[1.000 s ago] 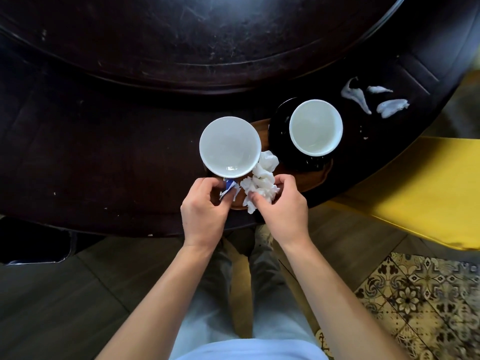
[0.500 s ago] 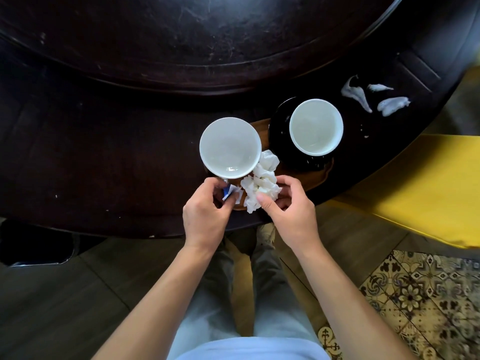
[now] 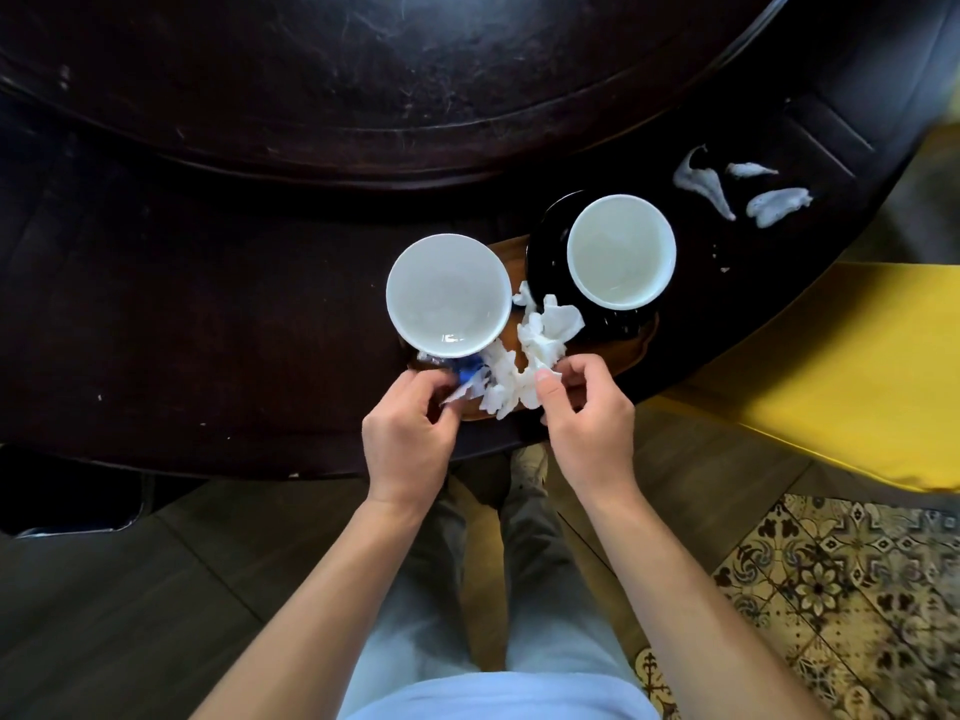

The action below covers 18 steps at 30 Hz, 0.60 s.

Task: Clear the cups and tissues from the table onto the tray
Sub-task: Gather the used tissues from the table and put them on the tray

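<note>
Right now, near to far —
Left hand [image 3: 410,439]: grip pinched on a blue-and-white scrap [image 3: 465,383].
Right hand [image 3: 589,423]: grip clamped on crumpled tissues [image 3: 524,363] over the wooden tray [image 3: 631,350].
Cups: near cup [image 3: 448,302] and saucered cup [image 3: 621,251] on tray.
Counter [image 3: 208,314]: three tissue bits [image 3: 748,192] farther right.

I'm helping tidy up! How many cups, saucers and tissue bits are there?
White cups: 2, left cup and right cup
Black saucer: 1
Crumpled tissue pile on the tray: 1
Tissue scraps on the table: 3
Total: 7
</note>
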Tool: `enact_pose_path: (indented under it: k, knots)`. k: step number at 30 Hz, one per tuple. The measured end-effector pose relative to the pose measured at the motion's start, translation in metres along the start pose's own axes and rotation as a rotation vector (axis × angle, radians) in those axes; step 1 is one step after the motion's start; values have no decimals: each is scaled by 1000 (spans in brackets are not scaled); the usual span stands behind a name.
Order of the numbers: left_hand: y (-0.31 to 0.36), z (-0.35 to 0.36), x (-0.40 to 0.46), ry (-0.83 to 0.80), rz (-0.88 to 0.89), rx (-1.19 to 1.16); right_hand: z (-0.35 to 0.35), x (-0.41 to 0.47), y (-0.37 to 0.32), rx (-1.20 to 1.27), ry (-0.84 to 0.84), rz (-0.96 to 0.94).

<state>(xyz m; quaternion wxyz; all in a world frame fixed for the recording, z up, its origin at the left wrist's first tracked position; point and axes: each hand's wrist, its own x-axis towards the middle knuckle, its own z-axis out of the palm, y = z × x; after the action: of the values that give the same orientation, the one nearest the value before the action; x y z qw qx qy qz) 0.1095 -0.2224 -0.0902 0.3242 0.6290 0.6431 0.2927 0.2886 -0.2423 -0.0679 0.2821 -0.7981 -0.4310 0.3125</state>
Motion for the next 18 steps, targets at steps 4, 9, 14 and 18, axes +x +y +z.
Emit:
enact_pose_path:
  k: [4, 9, 14, 18]
  knots:
    - [0, 3, -4, 13, 30, 24, 1, 5, 1, -25, 28, 38]
    - [-4, -1, -10, 69, -21, 48, 3, 7, -2, -29, 37, 33]
    - [-4, -3, -14, 76, -16, -32, -5, 1, -4, -28, 148, -48]
    - [-8, -6, -16, 79, -39, -23, -5, -5, -3, -25, 177, -88]
